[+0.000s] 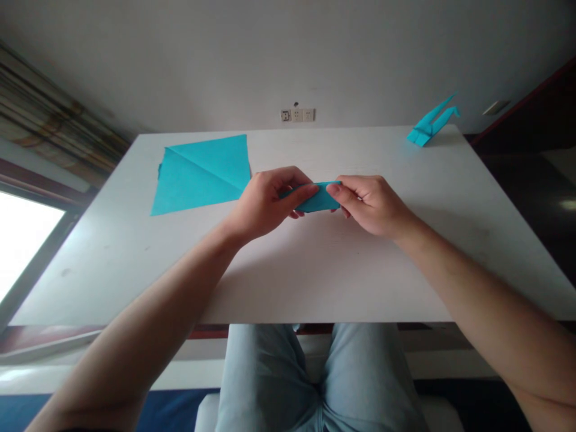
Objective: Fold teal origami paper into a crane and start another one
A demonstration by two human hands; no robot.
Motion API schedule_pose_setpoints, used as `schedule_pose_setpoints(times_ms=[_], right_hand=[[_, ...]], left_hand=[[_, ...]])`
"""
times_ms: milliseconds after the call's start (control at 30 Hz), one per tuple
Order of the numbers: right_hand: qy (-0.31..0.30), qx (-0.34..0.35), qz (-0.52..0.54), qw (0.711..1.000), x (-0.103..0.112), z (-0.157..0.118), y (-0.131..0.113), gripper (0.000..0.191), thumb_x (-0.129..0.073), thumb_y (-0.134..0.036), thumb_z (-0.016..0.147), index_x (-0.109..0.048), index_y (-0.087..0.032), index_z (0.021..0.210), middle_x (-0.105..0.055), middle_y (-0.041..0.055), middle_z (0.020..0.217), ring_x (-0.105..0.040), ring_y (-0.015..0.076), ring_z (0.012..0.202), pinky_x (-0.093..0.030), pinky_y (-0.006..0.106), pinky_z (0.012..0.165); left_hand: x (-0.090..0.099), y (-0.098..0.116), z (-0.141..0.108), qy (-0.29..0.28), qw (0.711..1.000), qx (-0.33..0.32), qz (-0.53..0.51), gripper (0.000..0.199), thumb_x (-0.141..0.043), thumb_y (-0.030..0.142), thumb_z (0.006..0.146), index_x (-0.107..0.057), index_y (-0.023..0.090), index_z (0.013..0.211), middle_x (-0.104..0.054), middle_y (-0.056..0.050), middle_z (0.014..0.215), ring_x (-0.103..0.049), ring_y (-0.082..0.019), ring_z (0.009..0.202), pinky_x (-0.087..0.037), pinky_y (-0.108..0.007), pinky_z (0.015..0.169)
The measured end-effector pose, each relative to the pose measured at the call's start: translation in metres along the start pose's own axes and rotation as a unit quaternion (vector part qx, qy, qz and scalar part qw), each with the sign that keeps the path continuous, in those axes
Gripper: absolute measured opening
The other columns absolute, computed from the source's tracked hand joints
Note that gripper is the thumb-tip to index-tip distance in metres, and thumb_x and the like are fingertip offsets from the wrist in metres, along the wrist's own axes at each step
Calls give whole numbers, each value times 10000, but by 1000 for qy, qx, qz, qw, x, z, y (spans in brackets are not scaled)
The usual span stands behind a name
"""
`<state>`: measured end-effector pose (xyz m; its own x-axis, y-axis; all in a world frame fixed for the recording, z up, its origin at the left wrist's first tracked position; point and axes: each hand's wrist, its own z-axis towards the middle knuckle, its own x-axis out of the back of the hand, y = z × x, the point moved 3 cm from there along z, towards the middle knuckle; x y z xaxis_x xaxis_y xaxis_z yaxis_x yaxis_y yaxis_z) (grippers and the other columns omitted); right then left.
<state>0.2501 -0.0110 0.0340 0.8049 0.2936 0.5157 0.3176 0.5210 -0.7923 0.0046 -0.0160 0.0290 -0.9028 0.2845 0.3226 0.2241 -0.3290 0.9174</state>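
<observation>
My left hand (pixel 265 204) and my right hand (pixel 371 206) pinch a small folded strip of turquoise origami paper (pixel 317 200) between them, above the white table (pixel 135 276). Thumbs lie on top of the strip, and the fingers curl under it, hiding its underside. Left of my left hand, a larger creased sheet of the same turquoise paper (pixel 202 175) lies flat, its corner close to my wrist. A finished turquoise origami crane (pixel 427 126) stands at the table's far right corner, well beyond my right hand.
A wall socket panel (pixel 297 115) sits on the wall behind the table's far edge. A curtain (pixel 49 114) and a bright window (pixel 22 240) lie to the left. My knees in light jeans (pixel 315 378) show below the table's near edge.
</observation>
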Motion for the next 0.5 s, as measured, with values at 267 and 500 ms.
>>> schedule_pose_setpoints(times_ms=[267, 500], right_hand=[[7, 3, -4, 1000, 2, 0, 2, 654, -867, -868, 1125, -798, -281, 847, -811, 29, 803, -623, 219, 700, -451, 400, 687], [26, -18, 2, 999, 3, -1, 9, 648, -856, -880, 1129, -804, -281, 890, -725, 5, 730, -574, 206, 649, -425, 406, 679]], left_hand=[[5, 1, 2, 27, 1000, 2, 0, 475, -946, 652, 1120, -790, 219, 1004, -835, -38, 850, -838, -171, 683, -696, -272, 602], [4, -3, 4, 48, 998, 6, -46, 694, -1035, 861, 979, -756, 233, 1075, -849, -50, 965, -867, -189, 758, -734, -288, 634]])
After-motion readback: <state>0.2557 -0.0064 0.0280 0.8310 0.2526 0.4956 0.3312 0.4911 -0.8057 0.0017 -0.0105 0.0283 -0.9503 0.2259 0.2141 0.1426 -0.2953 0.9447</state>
